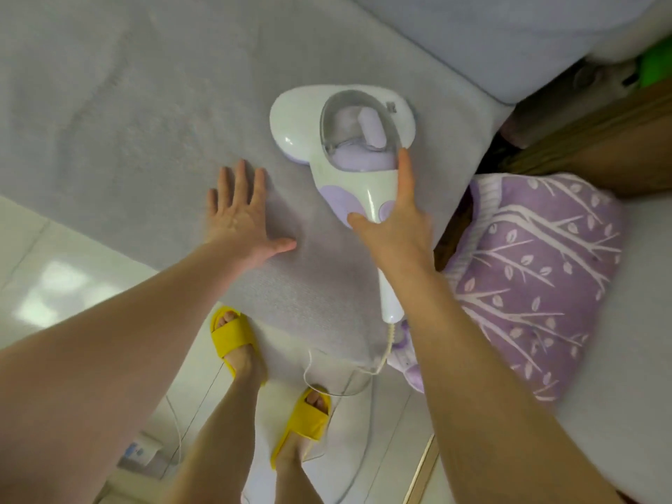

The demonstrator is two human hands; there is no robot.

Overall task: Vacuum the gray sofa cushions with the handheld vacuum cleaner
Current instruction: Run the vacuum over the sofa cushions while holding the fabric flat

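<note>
The vacuum cleaner (349, 140) sits head-down on the gray seat cushion (145, 121), near that cushion's right edge, its handle pointing back toward the person.

Left to right, taking the vacuum cleaner as reference:

- Left hand (242, 212): lies flat on the cushion to the left of the vacuum cleaner, fingers straight and spread, holding nothing. It appears to steady or smooth the fabric.
- Right hand (394, 221): lies over the handle, fingers extended along the body and the thumb out to the left. It rests on the handle; a closed grasp is not visible.
- Cord (378, 365): runs from the handle end down past the cushion front to the floor.
- Patterned purple pillow (538, 271): lies to the right of the vacuum cleaner, past the cushion edge.
- Back cushion (509, 38): stands above and to the right of the vacuum cleaner.

Progress, as a judgement: the head is at one end of the seat cushion. No visible mark distinguishes cleaned fabric from uncleaned, so the finished share cannot be determined. The wide cushion area to the left and the back cushion probably remain.
</note>
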